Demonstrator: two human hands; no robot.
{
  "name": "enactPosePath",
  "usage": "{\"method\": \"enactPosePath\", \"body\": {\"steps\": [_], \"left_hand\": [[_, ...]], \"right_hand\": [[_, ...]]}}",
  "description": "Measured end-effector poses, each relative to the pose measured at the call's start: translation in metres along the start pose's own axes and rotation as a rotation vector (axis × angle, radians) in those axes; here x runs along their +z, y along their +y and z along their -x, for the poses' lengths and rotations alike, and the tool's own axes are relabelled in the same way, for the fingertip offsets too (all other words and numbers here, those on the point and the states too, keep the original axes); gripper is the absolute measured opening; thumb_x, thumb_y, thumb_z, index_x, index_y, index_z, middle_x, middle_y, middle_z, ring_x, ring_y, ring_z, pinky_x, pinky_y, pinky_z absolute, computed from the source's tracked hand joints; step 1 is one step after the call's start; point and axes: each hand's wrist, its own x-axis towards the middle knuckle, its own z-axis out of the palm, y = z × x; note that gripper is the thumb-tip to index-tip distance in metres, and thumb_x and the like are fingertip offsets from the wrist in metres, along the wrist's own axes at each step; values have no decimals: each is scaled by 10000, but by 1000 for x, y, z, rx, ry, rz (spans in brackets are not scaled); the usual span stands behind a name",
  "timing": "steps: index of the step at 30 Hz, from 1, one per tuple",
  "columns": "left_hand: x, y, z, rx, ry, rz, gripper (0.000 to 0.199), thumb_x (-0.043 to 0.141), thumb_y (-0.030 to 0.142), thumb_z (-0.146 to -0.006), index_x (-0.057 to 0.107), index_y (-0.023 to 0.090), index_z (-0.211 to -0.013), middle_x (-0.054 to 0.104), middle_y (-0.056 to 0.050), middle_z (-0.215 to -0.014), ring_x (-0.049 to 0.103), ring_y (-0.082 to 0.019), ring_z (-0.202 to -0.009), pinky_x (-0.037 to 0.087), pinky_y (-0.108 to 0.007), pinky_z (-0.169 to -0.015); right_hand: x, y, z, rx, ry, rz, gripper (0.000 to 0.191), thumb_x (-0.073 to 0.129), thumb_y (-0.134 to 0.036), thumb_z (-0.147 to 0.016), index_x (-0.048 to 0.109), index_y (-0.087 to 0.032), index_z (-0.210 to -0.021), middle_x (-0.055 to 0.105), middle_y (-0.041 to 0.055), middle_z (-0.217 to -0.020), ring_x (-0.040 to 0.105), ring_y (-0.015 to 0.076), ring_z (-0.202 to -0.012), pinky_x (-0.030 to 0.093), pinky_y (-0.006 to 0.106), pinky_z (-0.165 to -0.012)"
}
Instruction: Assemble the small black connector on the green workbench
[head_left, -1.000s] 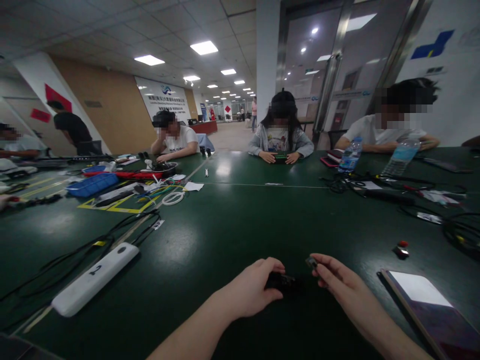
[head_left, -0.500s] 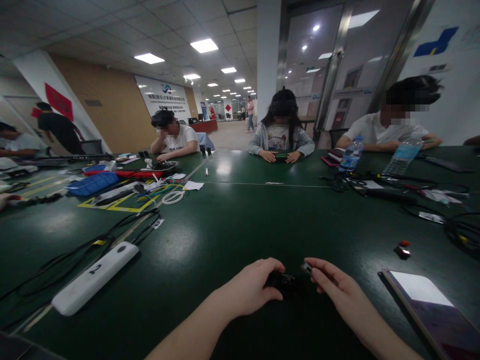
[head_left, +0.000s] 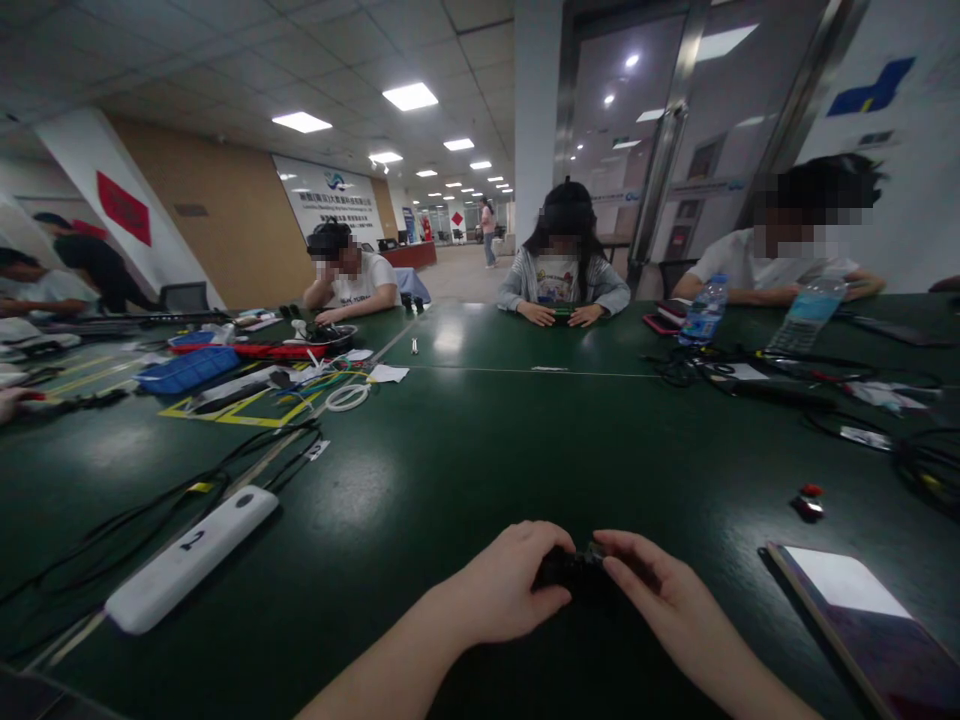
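Note:
My left hand (head_left: pixel 516 580) is closed around a small black device (head_left: pixel 561 566) just above the green table. Its exact kind is hard to tell because the fingers and the dark table hide much of it. Between the thumb and forefinger of my right hand (head_left: pixel 654 590) is a small greyish metal piece (head_left: pixel 595 554). That piece meets the right end of the black device; whether it sits inside or only touches, I cannot tell.
At right lie a phone-like tablet (head_left: pixel 847 610) and a small red-and-silver part (head_left: pixel 809 502). A white power strip (head_left: pixel 193 556) with black cables is at left. Beyond are a blue basket (head_left: pixel 187 370), water bottles (head_left: pixel 703 312) and several seated people.
My right hand has moved left, bringing the small metal piece from a gap away up against the end of the black device. My left hand keeps its hold, nearly still.

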Motion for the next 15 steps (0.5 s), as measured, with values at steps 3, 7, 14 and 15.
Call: {"method": "enactPosePath", "body": {"steps": [3,7,14,15], "left_hand": [[6,1,-6,-37,38,21,370,582,340,-783,497,236,-1128,539,-43,-1109,486,-215,-1035,408,-356,-869],[18,1,-19,-36,87,17,294,501,331,-837,523,243,-1117,570,-29,-1066,505,-202,-991,403,-360,-858],[25,-3,-22,-132,143,216,200,469,289,-853,554,233,-1025,588,0,-958,550,-151,-873,439,-299,-785],[25,-5,-22,-141,150,239,198,469,275,-853,548,235,-1030,589,4,-954,552,-146,-869,440,-297,-787]], "right_hand": [[2,1,0,-7,-24,-9,425,431,-456,-844,538,-138,-1105,500,60,-1035,465,245,-971,456,339,-817],[3,2,0,-22,-16,-25,379,430,-433,-860,520,-148,-1093,490,56,-1048,470,237,-967,464,323,-805],[1,6,-1,-11,7,3,408,421,-439,-853,524,-149,-1121,504,55,-1026,470,246,-963,468,344,-801],[0,6,-1,-10,14,7,412,419,-440,-850,526,-148,-1119,506,55,-1023,471,246,-961,468,345,-800]]}}
